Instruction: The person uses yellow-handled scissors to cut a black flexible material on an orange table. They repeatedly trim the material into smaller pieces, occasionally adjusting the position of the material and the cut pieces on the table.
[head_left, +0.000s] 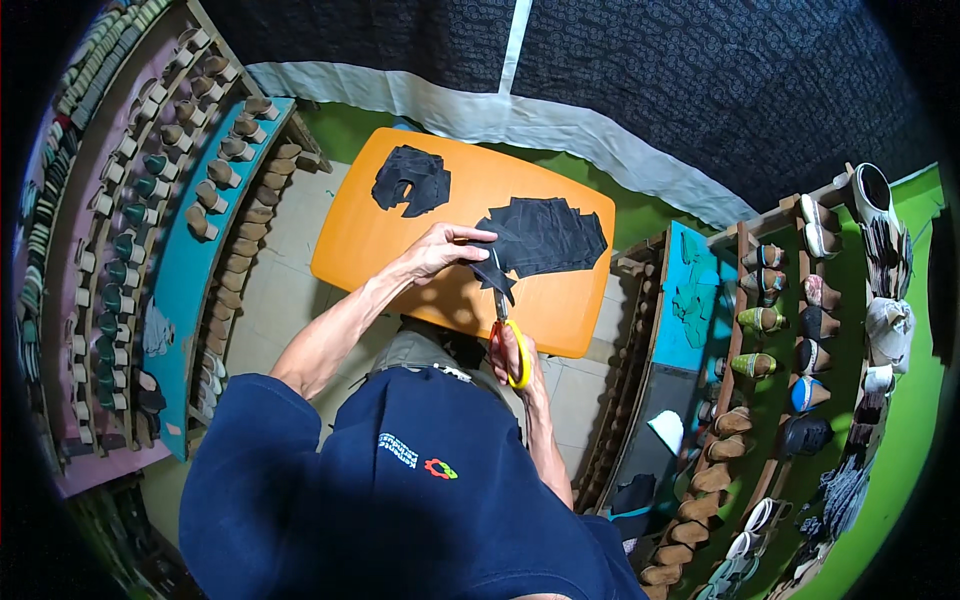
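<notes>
A pair of scissors [500, 310] with yellow and red handles is in my right hand [512, 360], fingers wrapped round the loops. The blades point away from me and reach into the near left edge of a large black piece of material [550, 237]. My left hand [447, 250] pinches that piece just left of the blades, thumb and fingers closed on it. A narrow pointed flap of the material hangs beside the blades. Apart from it, a smaller black piece [412, 180] with a notch cut in its near edge lies at the far left of the table.
The orange table [360, 245] stands before me. Shelves of shoes and wooden shoe lasts [215, 185] line the left side. At the right are a turquoise board [685, 300] with green scraps and racks of shoes [760, 318]. A dark patterned curtain [650, 90] hangs behind the table.
</notes>
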